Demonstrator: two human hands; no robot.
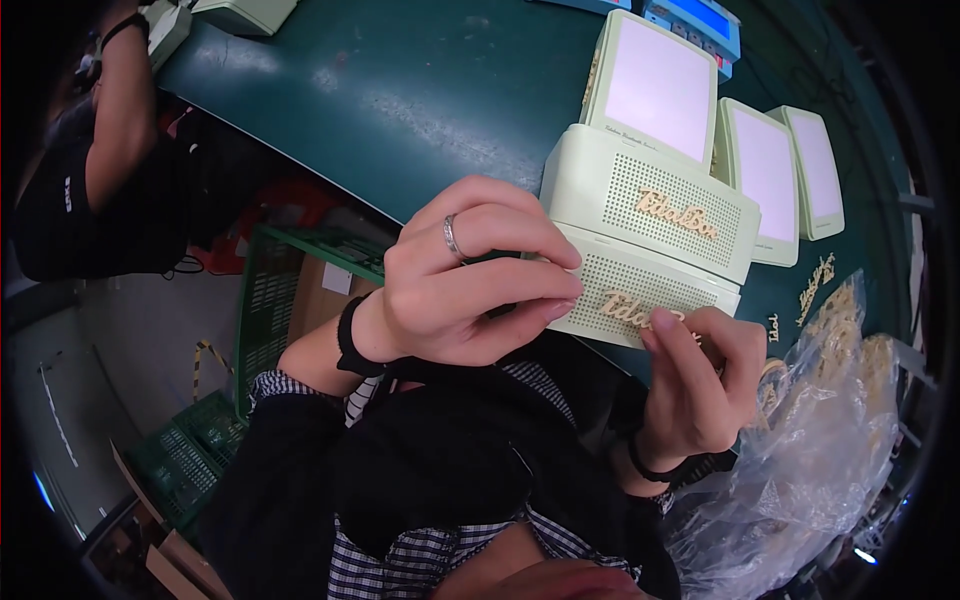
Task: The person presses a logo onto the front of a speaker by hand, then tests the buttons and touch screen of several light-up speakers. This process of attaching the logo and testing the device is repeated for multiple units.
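Two pale green box speakers with dotted grilles lie one in front of the other at the table's near edge. Gold script lettering (678, 212) sits on the grille of the farther speaker (580, 185). A second gold script lettering piece (622, 307) lies across the grille of the nearer speaker (640, 270). My right hand (705, 375) has its fingertips closed at that piece's right end, partly covering it. My left hand (480, 270), wearing a ring, is pinched at the nearer speaker's left end. Anything between its fingertips is hidden.
Several pale devices with whitish panels, including one upright unit (655, 90), stand at the back right by a blue instrument (700, 25). Loose gold lettering (815, 285) and a clear plastic bag (800, 460) lie right. Green crates (265, 300) and another person's arm (125, 130) are left.
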